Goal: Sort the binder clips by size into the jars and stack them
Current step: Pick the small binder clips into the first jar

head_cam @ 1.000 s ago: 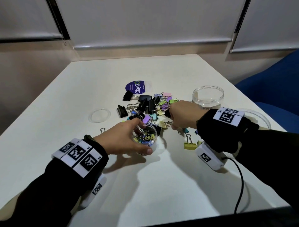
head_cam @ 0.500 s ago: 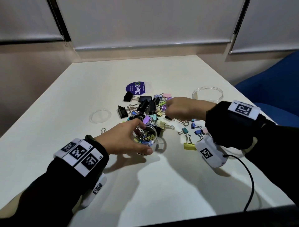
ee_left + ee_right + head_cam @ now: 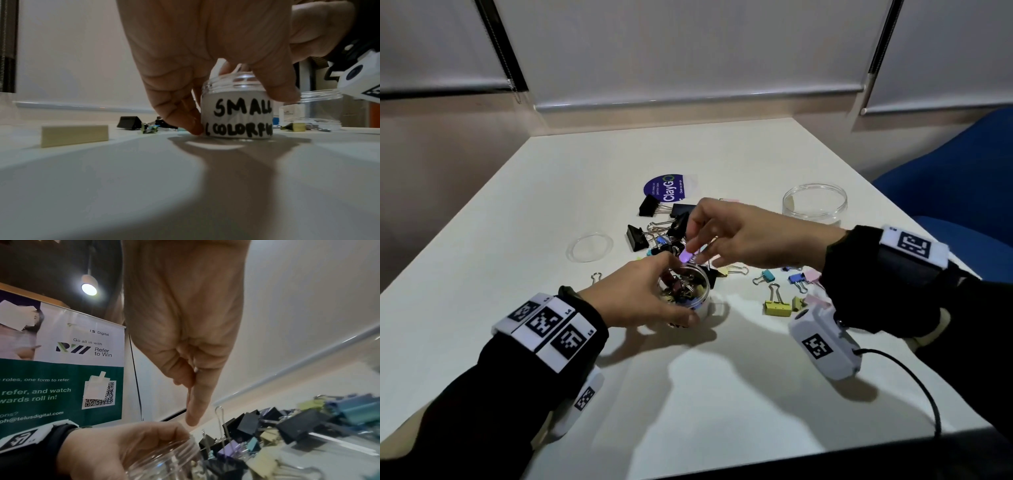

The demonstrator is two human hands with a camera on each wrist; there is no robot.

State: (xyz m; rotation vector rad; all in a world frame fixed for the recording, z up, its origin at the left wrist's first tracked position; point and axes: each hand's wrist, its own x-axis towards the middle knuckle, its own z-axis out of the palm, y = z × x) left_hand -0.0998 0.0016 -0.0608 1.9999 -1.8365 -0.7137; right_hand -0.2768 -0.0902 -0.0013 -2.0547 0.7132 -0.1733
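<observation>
Over small jar [image 3: 697,291] rim, right hand [image 3: 736,236] pinching purple clip [image 3: 686,256]

Left hand [image 3: 635,298]: reached forward from lower left, low over table [image 3: 722,394], fingers and thumb curled round small jar [image 3: 690,291], thumb on near side, fingertips at rim. Black sleeve, white marker band on wrist.

Right hand [image 3: 732,236]: reached in from right, raised above jar, palm down. Thumb and forefinger pinch purple clip [image 3: 686,256] just over jar mouth; other fingers loosely bent. Black sleeve, marker band, white camera unit under wrist.
</observation>
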